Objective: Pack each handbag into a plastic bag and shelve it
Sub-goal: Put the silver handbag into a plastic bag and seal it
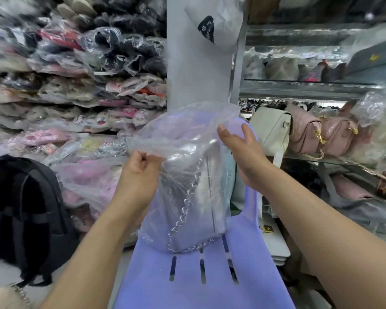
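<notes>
A silver handbag with a chain strap stands upright on a purple plastic chair, inside a clear plastic bag whose mouth is up. My left hand pinches the left edge of the bag's mouth in a closed grip. My right hand holds the right edge between thumb and fingers. The mouth is spread between both hands above the handbag.
A metal shelf on the right carries a cream handbag and a pink handbag with gold hardware. Stacks of wrapped goods fill the left. A black backpack stands at lower left. A white pillar rises behind the chair.
</notes>
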Demonstrator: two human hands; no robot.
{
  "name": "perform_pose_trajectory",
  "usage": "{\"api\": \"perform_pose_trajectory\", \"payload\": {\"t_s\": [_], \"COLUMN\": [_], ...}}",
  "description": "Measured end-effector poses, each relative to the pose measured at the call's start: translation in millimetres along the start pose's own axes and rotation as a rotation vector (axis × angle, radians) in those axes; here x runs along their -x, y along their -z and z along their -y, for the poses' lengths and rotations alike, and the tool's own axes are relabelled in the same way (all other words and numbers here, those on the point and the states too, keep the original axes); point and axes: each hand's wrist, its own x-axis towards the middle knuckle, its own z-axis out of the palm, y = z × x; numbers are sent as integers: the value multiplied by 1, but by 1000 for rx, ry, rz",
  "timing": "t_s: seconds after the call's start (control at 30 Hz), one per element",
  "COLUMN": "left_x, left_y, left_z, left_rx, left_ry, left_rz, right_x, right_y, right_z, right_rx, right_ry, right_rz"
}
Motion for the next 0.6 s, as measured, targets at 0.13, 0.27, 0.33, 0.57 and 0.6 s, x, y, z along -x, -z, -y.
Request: {"api": "perform_pose_trajectory", "payload": {"t_s": [0.13,0.27,0.33,0.57,0.6], "left_x": [5,16,20,11,9], "left_y": [-9,-18,-17,-22,-20], "left_z": [-7,-14,-10,-15,-19], "left_rx": [131,585,823,33,11], "left_ry": [-45,-13,-49,-162,-211], "left_rz": [-57,-46,-35,-383,-413], "right_x": [-1,7,9,4,3], "right_y": [-10,-13,-10,20,23], "right_z": [-3,-10,-4,11,13], "right_rx": [71,-27,-134,-412,-451], "right_ry": [140,181,111,131,124], "right_rz": [-110,-223,-251,-295,-285]}}
